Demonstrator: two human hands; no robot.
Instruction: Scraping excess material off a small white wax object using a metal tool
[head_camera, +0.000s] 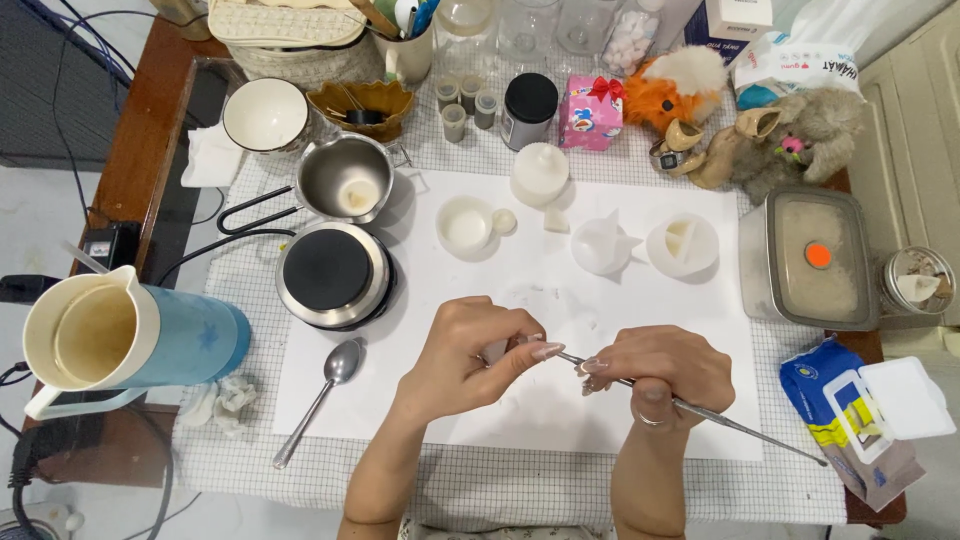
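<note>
Right now I see the right hand (655, 370) closed around a thin metal pick (700, 410), tip w/ the left hand (480, 345), whose fingers pinch a small pale piece I can't make out, over the white sheet (420, 400). Spoon (325, 395) lies left, near a hotplate (332, 272).

A thin metal pick tool (700, 410) is gripped in the right hand (655, 368), tip aimed left at a small item pinched by the left hand (470, 345); item too hidden to identify. Both hands are held over a white sheet (520, 400) on the desk (150, 120). A spoon (322, 395) is laid near-left, just beside a round hotplate (330, 272). A blue jug (130, 335) is seen far left.
</note>
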